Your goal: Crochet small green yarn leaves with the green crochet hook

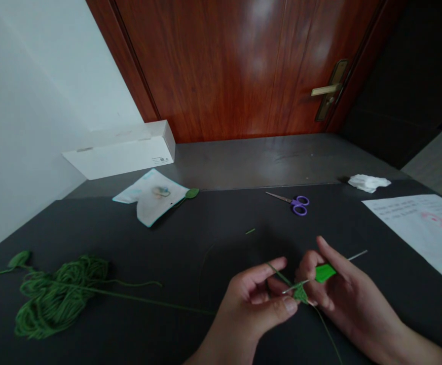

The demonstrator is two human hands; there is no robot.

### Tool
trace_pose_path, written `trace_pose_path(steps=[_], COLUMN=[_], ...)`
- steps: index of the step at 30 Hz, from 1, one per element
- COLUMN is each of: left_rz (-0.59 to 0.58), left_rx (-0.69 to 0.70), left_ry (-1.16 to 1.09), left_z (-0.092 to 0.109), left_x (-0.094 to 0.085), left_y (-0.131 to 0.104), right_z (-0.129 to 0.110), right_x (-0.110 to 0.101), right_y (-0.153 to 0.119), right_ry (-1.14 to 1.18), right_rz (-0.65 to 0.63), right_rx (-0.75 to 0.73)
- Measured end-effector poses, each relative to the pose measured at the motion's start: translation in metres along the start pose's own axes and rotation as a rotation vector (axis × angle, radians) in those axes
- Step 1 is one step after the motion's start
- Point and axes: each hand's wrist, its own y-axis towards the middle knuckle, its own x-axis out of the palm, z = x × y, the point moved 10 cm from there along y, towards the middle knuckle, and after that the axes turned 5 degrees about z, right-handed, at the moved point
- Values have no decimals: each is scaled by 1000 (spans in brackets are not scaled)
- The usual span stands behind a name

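Observation:
Between the fingertips of my left hand (257, 304) is a small green crochet piece (301, 293), pinched by thumb and fingers. A strand of green yarn (280, 272) runs taut over the raised left index finger. My right hand (342, 294) is closed around the bright green grip of a crochet hook (325, 272); its metal tip meets the crochet piece and its other end sticks out to the right. A loose yarn tail hangs down below the piece. From the left, yarn leads back to a tangled green skein (63, 294).
Purple-handled scissors (295, 203) lie beyond my hands, near a short green yarn scrap (250, 231). A crochet leaf (192, 193) touches a white cloth-like sheet (160, 200). Further back stands a white box (130, 154). At right are crumpled tissue (369, 182) and printed paper (418, 218).

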Motion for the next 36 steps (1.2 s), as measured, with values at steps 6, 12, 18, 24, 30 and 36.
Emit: trace_pose_path(steps=[6,12,18,24,30,36], left_rz=[-22,-69,-50,-80,-61,-47], left_rx=[-5,-5,-2,-21,-27,6], left_ry=[70,106,113,125,176,162], left_z=[0,0,1,-1,-2,1], left_x=[1,4,4,5,1,1], left_y=[-1,-3,-4,-1,0,-1], right_z=[-9,-28,-44,-53,-58,-59], right_x=[-2,2,3,6,6,6], right_y=[-2,-4,-10,-17,-20,-25], right_ry=[-57,-189,-296,-344,-369,-426], right_rz=[-12,-31,-33,-75,-74,-34], right_rx=[-42,-172,-299,-378,-435,-475])
